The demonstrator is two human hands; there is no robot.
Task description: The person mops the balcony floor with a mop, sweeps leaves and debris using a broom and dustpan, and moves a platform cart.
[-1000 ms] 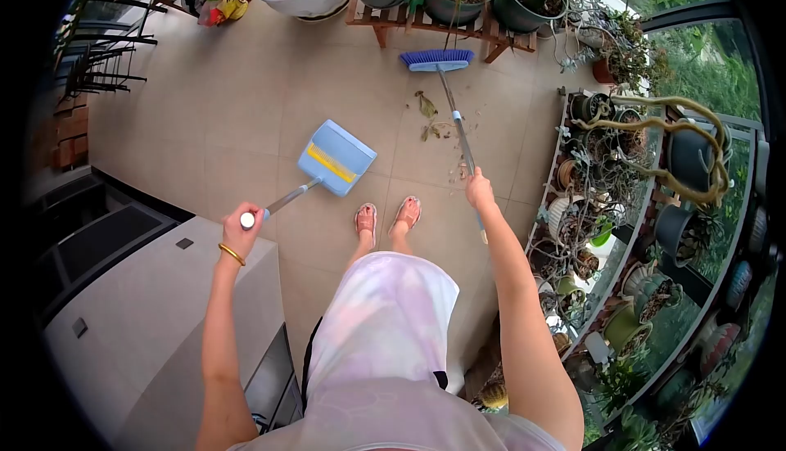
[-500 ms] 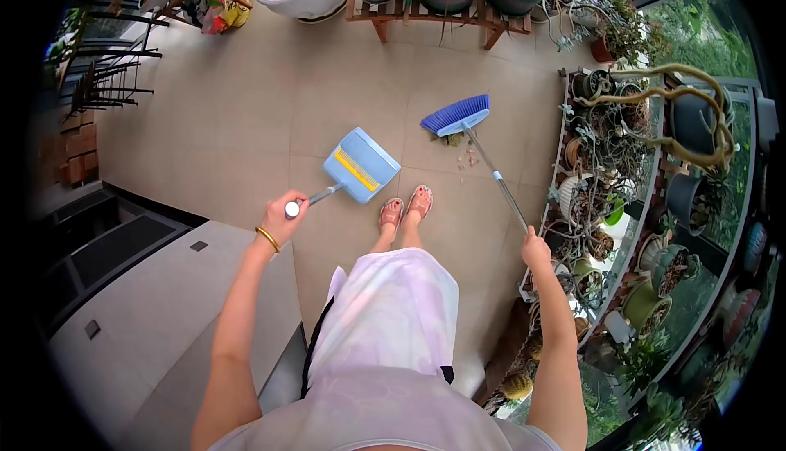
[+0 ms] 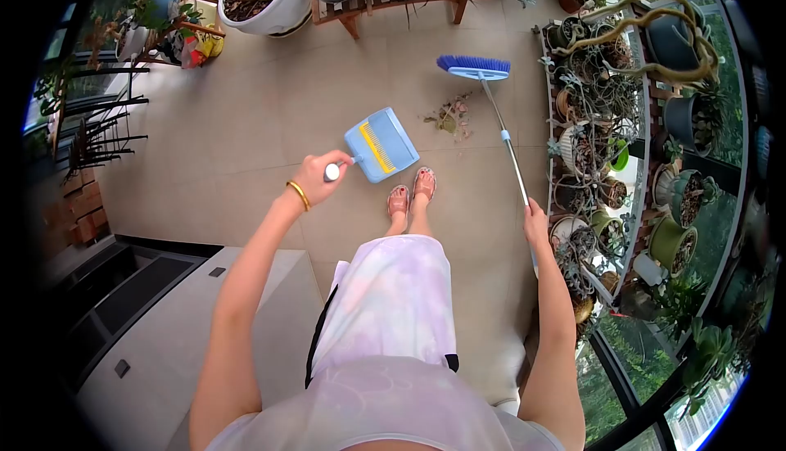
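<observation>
My left hand (image 3: 318, 178) is closed around the handle of a light blue dustpan (image 3: 395, 142). The pan has a yellow comb strip and sits by my feet, its open edge toward the right. On the other side, my right hand (image 3: 535, 223) grips the metal pole of a broom (image 3: 479, 68). The broom head is blue with dark blue bristles pointing away from me. Between broom and dustpan lies a small pile of dry leaves and debris (image 3: 450, 117) on the tiled floor, touching neither tool.
Potted plants crowd a shelf rack (image 3: 550, 124) along the right side. At the far end are a wooden plant bench (image 3: 385, 7) and a large white pot (image 3: 266, 15). A grey cabinet (image 3: 270, 287) stands at the left, with black metal racks beyond it.
The broom head has moved away from me, beyond the debris, which now shows more fully. The dustpan has shifted right and slightly forward, turning a little. The whole view has moved too.
</observation>
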